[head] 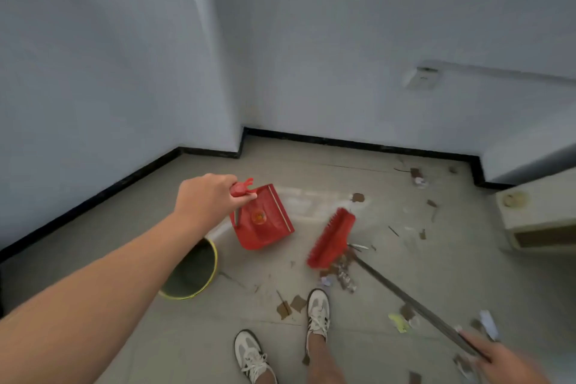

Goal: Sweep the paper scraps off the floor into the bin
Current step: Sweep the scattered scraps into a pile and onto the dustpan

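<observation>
My left hand (209, 196) grips the top of the handle of a red dustpan (265, 221), whose pan sits on the grey floor just right of a bin (199, 271) with a yellow rim. My right hand (498, 362), at the lower right and blurred, holds the dark stick of a red broom (332, 238). The broom head rests on the floor right of the dustpan. A heap of paper scraps (339, 274) lies beside the broom head, near my right shoe. More brown, white and yellow scraps are scattered over the floor on the right.
My two white shoes (318, 312) stand at the bottom centre. White walls with a black skirting board (358, 144) close the corner behind. A cream box-like cabinet (539, 212) stands at the right wall. Brown scraps (291, 305) lie between the bin and my feet.
</observation>
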A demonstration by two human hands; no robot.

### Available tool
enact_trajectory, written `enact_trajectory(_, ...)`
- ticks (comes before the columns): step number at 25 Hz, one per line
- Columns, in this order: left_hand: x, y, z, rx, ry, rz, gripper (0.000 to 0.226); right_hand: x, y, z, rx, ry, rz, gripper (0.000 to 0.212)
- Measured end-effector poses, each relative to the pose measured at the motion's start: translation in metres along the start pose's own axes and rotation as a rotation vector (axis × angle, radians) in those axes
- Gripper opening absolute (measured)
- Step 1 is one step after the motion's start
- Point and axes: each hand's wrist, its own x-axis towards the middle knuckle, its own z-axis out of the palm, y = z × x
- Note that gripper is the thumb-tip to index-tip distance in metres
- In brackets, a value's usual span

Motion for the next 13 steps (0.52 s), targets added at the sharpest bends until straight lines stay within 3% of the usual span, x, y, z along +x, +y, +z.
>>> enact_trajectory(1, 0.004, 0.014, 0.003, -0.014, -0.02, 0.032, 0.061, -0.027, 0.016, -0.006, -0.033, 0.037, -0.058, 0.04)
enact_trajectory(4, 0.017, 0.076, 0.008, -0.047, -0.028, 0.138, 0.058, -0.058, -0.002, -0.016, 0.241, 0.22, 0.066, 0.035)
enact_trajectory(8, 0.042, 0.159, 0.025, -0.048, -0.016, 0.235, 0.058, -0.033, -0.013, -0.057, 0.877, 0.14, 0.247, 0.046)
enact_trajectory(11, 0.068, 0.224, 0.041, -0.013, -0.009, 0.293, 0.056, 0.017, -0.004, -0.112, 1.034, 0.147, 0.328, 0.061)
enact_trajectory(13, 0.087, 0.265, 0.049, 0.003, 0.009, 0.366, 0.054, 0.052, 0.009, -0.154, 1.077, 0.206, 0.33, 0.057)
